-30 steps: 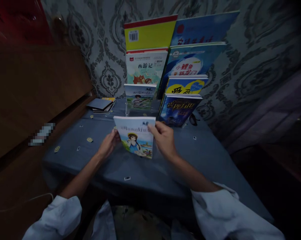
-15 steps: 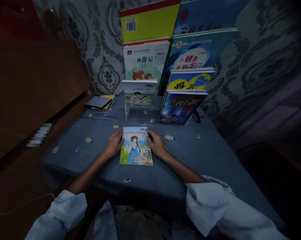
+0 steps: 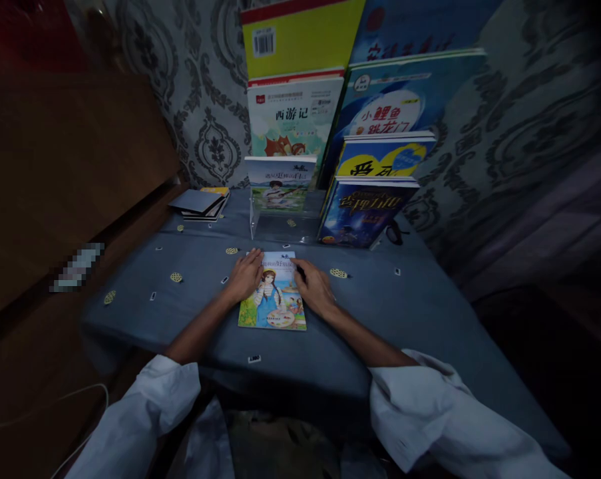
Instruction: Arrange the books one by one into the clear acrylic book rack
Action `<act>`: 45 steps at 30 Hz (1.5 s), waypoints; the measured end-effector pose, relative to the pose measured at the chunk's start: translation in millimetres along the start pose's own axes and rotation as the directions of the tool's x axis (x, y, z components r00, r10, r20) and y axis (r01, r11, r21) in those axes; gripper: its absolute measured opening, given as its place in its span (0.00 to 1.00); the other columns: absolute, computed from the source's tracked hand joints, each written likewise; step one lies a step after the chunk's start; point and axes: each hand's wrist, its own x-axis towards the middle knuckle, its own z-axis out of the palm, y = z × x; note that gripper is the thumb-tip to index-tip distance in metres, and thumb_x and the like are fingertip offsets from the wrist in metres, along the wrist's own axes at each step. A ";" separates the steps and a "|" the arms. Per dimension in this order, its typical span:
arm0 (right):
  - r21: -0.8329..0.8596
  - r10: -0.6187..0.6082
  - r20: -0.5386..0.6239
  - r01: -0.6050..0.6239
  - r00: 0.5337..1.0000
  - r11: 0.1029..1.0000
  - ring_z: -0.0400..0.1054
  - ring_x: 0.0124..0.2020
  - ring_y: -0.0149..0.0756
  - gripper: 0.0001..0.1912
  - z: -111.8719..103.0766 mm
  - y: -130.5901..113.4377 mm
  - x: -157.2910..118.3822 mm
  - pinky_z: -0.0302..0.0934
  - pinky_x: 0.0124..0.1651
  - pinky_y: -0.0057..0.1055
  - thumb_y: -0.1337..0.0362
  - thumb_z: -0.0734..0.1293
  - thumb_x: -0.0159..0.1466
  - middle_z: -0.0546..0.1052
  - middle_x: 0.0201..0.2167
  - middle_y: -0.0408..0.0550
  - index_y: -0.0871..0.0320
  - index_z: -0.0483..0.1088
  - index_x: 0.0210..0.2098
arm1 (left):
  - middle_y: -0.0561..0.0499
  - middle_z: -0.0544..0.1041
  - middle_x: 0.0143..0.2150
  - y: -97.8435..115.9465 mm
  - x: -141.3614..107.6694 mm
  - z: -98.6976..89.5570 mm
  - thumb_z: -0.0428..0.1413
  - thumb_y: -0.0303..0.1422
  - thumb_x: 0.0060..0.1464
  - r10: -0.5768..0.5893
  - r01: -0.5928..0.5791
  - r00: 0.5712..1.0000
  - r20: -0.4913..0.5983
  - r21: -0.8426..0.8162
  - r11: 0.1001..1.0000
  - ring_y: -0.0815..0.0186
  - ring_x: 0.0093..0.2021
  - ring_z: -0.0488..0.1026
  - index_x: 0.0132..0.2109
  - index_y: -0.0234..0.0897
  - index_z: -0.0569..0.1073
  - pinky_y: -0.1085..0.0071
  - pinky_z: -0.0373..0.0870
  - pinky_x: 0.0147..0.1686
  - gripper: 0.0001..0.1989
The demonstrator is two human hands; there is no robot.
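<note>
In the head view, the only one I have, a thin booklet (image 3: 275, 303) lies flat on the bench (image 3: 395, 326), cover up, between my two hands. I judge the step in hand to be steadying it there, perhaps smoothing or squaring it.

My left grip (image 3: 246, 275) is loose, palm down, its fingers laid together across the booklet's upper left part and hiding some of the title — resting on it, not pinching. My right grip (image 3: 314, 286) is loose too, half curled, a gap between thumb and forefinger, with the fingertips at the upper right edge. I see nothing clasped in either one; how hard they press, I can't tell.

Just beyond both grips stands a clear rack (image 3: 260, 229) with a guitar-player booklet (image 3: 281, 188) upright in its front left place; a dark blue book (image 3: 365, 214) stands farther out from the right grip. Beyond the left grip, off to its left, sits a small stack of books (image 3: 200, 203).

As I judge it, any lift from here calls for a fingertip under an edge — the right grip is better placed, while the left would have to ease its weight off the cover.
</note>
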 end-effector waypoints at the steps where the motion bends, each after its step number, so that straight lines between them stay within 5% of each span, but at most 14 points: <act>1: -0.006 0.000 0.000 0.000 1.000 1.000 0.73 0.47 0.46 0.23 0.0 -0.2 -0.2 0.67 0.53 0.43 0.66 0.58 0.65 0.79 0.48 0.52 0.55 0.71 0.57 | 0.40 0.62 0.70 -0.5 0.5 0.9 0.43 0.32 0.66 0.005 -0.005 1.000 0.001 -0.006 1.000 0.57 0.71 0.56 0.66 0.33 0.64 0.53 0.55 0.68 0.24; 36: -0.101 0.016 0.084 -0.007 0.996 0.995 0.73 0.49 0.47 0.20 -5.8 -6.2 0.4 0.65 0.53 0.41 0.67 0.58 0.65 0.79 0.47 0.54 0.57 0.74 0.52 | 0.39 0.64 0.69 -0.9 0.1 -0.7 0.45 0.32 0.66 0.008 -0.010 0.999 -0.033 -0.058 0.998 0.57 0.71 0.57 0.64 0.31 0.66 0.57 0.55 0.69 0.23; 45: -0.033 0.011 0.031 -0.010 0.999 0.999 0.75 0.48 0.45 0.19 -5.5 -3.0 1.3 0.67 0.53 0.42 0.68 0.59 0.64 0.81 0.47 0.53 0.56 0.74 0.51 | 0.41 0.61 0.70 5.4 0.8 -8.9 0.42 0.33 0.67 0.052 -0.056 0.997 0.052 0.080 0.995 0.57 0.72 0.55 0.66 0.34 0.63 0.53 0.54 0.68 0.24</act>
